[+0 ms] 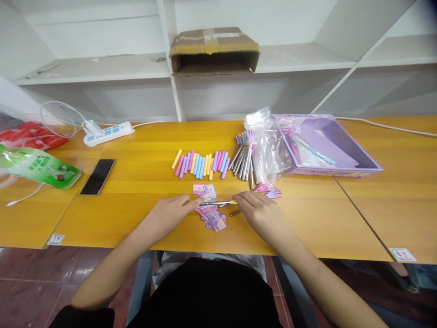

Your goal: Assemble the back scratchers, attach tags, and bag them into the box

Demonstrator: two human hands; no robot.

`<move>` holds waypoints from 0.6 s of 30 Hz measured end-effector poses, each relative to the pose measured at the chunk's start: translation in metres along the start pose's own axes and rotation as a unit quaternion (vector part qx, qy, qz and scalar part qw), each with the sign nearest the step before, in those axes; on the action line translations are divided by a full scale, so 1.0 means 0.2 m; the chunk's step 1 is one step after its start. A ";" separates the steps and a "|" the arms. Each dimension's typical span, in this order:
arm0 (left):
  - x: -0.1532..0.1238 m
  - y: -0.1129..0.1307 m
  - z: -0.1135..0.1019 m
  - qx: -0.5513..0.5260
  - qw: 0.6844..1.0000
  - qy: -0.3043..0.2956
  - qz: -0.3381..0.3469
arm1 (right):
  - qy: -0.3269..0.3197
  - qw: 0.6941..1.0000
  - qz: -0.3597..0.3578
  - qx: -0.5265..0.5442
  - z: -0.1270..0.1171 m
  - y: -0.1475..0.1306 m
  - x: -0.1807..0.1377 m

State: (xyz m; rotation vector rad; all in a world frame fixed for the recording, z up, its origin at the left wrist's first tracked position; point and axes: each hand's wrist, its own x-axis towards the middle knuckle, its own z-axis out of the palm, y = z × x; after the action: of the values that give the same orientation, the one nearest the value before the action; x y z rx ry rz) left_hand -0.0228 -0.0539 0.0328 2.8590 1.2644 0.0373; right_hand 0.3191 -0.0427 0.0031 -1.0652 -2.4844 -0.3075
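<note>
A thin metal rod lies level between my hands, above a loose pile of small pink and purple printed cards. My left hand pinches its left end. My right hand closes over the other end, where a bit of yellow shows; the rest is hidden by the fingers. Pink and purple hand-shaped pieces stick out just beyond my right hand. Farther back lie a row of pastel tubes and a bunch of metal rods with hand-shaped tips.
Clear plastic bags lean against an open purple box on the right. To the left are a phone, a power strip and a green-labelled pouch. An open cardboard box sits on the shelf.
</note>
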 end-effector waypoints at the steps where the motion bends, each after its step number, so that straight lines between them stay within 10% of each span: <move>1: -0.03 -0.03 0.00 -0.005 1.000 -0.008 -0.004 | 0.007 1.000 0.000 -0.004 -0.01 0.04 -0.03; 11: -0.19 -0.05 0.06 -0.006 0.999 -0.034 0.029 | 0.030 0.999 -0.012 0.001 -0.05 0.26 -0.38; 18: -0.46 -0.34 0.00 -0.033 0.999 0.032 0.007 | 0.108 0.973 0.146 -0.143 -0.21 0.78 -0.88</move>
State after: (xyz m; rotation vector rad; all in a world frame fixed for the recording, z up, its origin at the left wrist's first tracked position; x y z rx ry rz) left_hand -0.1352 -0.0758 0.0304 2.8316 1.2289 0.1688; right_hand 0.5548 -0.0646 -0.0341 -1.4110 -2.0972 -0.6663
